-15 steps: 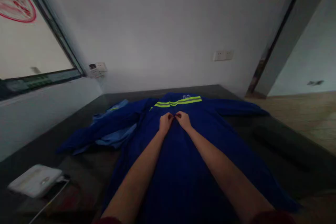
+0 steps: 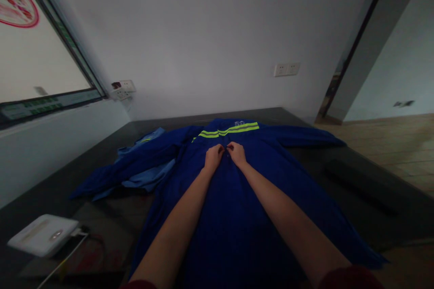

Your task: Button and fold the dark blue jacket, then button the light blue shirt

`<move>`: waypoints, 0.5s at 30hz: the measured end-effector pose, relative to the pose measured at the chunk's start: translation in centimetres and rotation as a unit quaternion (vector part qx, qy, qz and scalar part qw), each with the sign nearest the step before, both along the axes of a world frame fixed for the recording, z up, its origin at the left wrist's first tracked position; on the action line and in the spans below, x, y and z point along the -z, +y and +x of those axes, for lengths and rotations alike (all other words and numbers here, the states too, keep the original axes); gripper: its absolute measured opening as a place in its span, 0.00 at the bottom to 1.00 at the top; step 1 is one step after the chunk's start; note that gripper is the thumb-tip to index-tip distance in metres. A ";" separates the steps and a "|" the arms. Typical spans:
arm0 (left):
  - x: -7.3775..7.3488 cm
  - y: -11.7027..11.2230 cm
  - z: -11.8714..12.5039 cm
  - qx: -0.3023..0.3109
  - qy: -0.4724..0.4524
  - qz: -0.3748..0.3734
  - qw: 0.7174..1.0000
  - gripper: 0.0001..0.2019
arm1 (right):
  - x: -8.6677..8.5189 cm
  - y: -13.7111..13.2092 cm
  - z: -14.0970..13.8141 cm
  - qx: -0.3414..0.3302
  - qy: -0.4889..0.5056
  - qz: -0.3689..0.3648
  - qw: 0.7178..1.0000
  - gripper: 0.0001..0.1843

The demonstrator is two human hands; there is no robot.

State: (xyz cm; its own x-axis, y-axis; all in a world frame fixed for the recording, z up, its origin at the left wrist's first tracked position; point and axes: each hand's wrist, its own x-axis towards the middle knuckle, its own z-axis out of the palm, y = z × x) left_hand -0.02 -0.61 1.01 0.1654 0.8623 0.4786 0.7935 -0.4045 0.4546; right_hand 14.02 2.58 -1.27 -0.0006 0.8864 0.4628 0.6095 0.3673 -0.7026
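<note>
A dark blue work jacket (image 2: 233,207) lies spread out, front up, with a yellow-green reflective stripe (image 2: 240,128) across its chest. My left hand (image 2: 214,155) pinches the cloth at the front opening, just below the stripe. Close beside it, my right hand (image 2: 236,152) pinches the other side of the opening, fingertips nearly touching those of the left. Whether a button or a zip is between the fingers is too small to tell. One sleeve stretches out to the left, the other to the right.
The jacket rests on a dark table (image 2: 352,167). Lighter blue clothing (image 2: 149,176) lies under the left sleeve. A white box-shaped device (image 2: 44,235) with a cable stands at the near left. A long black object (image 2: 362,185) lies at the right. Behind is a wall with sockets (image 2: 286,69).
Both hands keep their pinch at the jacket's front with hardly any movement. The view has shifted very slightly.
</note>
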 end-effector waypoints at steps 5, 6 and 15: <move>0.1 0.0 0.0 -0.027 -0.013 -0.002 1.000 0.05 | -0.1 -0.1 -0.3 -0.036 0.001 0.012 0.999 0.10; 0.1 0.0 -0.1 -0.031 -0.019 -0.001 0.999 0.05 | -0.2 -0.1 -0.3 -0.044 0.001 0.016 0.999 0.11; 0.2 0.1 0.2 -0.066 -0.040 0.007 0.997 0.04 | -0.3 0.1 -0.3 -0.073 0.034 0.021 0.997 0.15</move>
State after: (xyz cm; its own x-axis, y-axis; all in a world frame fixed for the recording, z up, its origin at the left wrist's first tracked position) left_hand 0.16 -0.49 0.80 0.0109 0.8668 0.4985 0.8015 -0.3056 0.5139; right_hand 13.73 2.67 -0.98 -0.0951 0.8588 0.5034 0.4987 0.4788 -0.7225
